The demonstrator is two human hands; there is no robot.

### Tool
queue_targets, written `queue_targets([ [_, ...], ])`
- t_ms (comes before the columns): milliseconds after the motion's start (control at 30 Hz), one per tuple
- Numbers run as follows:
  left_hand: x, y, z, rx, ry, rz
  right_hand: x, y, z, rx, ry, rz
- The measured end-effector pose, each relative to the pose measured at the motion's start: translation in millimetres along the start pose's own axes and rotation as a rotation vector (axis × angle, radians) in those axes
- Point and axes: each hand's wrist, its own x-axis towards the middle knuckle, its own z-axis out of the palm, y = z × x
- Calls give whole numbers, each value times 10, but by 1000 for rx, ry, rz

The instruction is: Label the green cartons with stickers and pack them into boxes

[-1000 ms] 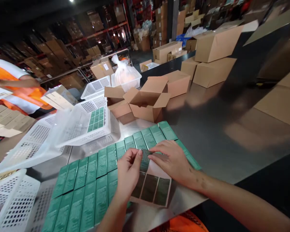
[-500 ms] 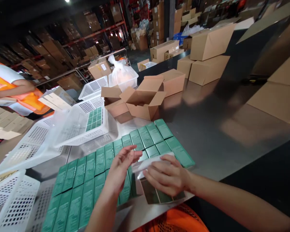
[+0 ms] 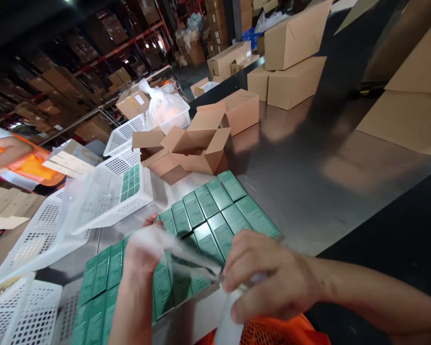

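My right hand is closed on translucent white plastic film, part of which hangs below the fingers near the table's front edge. A blurred stretch of the film runs left from it and crosses my left hand. Only a few fingertips of that hand show past the film; the rest of its fingers are covered and smeared, so its grip is unclear. Under both hands lie rows of green boxes, side by side on the metal table.
Beyond the green boxes stand open cardboard cartons. White perforated baskets line the left, one holding more green boxes. Closed cartons are stacked at the back right, a large carton at far right. A person in an orange vest is at far left.
My left hand has moved left, away from my right hand, and film now spans between them. My right hand has moved down and right, off the small dark-sided boxes. The view has shifted slightly.
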Motion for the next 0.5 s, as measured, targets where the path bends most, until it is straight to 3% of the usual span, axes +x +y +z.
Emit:
queue_targets([
  [100,-62,43,48,155,-212,-199,68,203,-374,200,93,567],
  [200,-285,-157,374,508,-443,-234,-25,651,-554,258,-16,942],
  [333,-513,-542,828,830,-445,-88,-246,1076,-473,391,-111,1090],
  [500,-562,-812,1001,778,-380,-127,-368,1077,-329,398,-125,1089],
])
